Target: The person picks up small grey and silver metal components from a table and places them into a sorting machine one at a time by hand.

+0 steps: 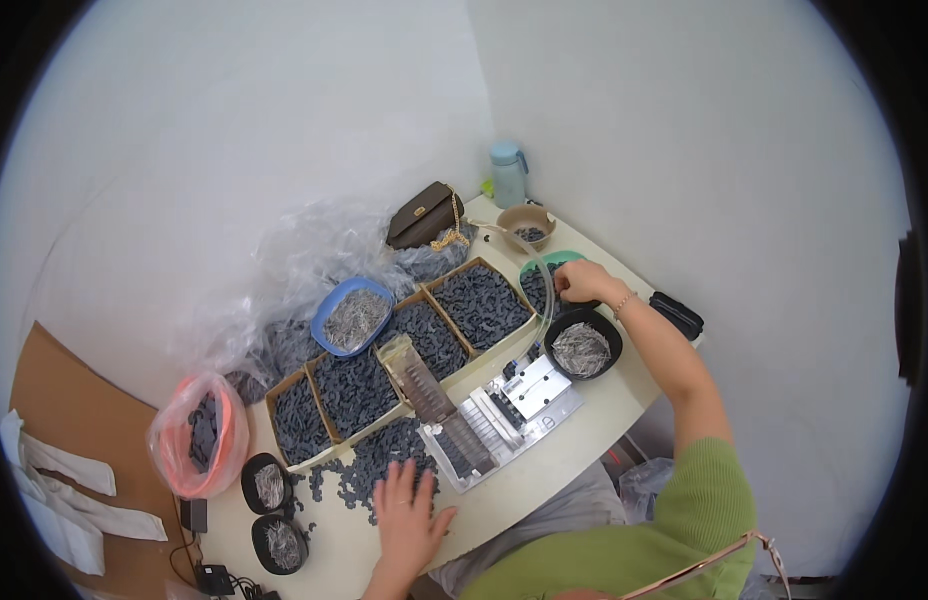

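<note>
My left hand (408,518) lies flat with its fingers apart at the near edge of a loose pile of small dark grey parts (386,455) on the table. My right hand (586,282) is over a green bowl (544,258) of similar dark parts, fingers curled together and pointing down; what they hold, if anything, is hidden. Just nearer to me stands a black bowl of thin silvery metal pins (582,350). Between my hands sits a metal fixture (504,410) on a clear plate, with a slotted block and a raised transparent cover (416,378).
A long divided cardboard box (481,305) full of dark parts runs behind the fixture. A blue tray (350,318) of pins rests on it. Two black bowls (280,543) and a bag-lined pink basin (196,437) stand left. A hose (544,275), handbag (424,217) and blue bottle (507,175) are farther back.
</note>
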### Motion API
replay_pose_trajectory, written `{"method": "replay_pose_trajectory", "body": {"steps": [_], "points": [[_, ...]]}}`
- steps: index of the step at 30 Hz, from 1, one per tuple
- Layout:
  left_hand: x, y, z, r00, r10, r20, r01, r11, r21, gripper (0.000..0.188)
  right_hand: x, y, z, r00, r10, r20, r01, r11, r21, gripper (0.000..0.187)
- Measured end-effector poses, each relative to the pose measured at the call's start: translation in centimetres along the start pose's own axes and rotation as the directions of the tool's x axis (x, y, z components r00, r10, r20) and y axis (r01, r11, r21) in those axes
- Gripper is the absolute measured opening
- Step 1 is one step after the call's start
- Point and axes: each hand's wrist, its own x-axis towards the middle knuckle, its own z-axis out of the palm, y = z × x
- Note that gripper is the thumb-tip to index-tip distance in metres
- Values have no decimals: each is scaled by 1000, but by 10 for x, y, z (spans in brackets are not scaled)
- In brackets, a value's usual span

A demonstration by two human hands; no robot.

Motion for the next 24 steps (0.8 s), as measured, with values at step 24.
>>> {"method": "replay_pose_trajectory", "body": {"steps": [24], "points": [[-146, -214, -10, 661, -566, -494, 616, 784, -74, 7, 59, 56, -14, 874, 145, -465, 178, 794, 582, 17]]}}
